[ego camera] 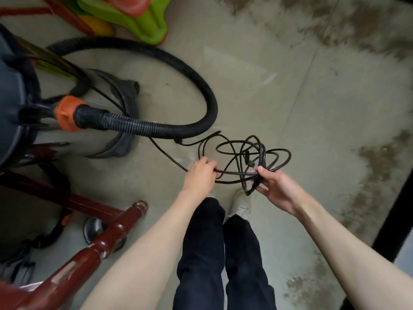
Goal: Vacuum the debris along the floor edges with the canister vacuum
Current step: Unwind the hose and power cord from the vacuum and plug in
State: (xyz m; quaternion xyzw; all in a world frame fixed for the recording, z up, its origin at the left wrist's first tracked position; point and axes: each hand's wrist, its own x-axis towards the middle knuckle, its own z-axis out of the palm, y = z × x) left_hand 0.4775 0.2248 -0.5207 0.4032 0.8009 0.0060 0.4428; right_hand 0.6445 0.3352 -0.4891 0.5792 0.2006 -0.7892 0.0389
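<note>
Your right hand (273,186) grips the tangled black power cord (252,153) bundle; your left hand (201,173) pinches one strand, likely to free it for the grey canister vacuum (15,90).

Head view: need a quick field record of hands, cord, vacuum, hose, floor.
left hand: pinches one strand of the power cord
right hand: grips the bundled loops of the cord
power cord: black, loosely tangled, held above the floor
canister vacuum: at left, partly out of frame
hose: black, ribbed, looped on the floor from the orange coupling
floor: pale tiles with dark grimy patches at right
</note>
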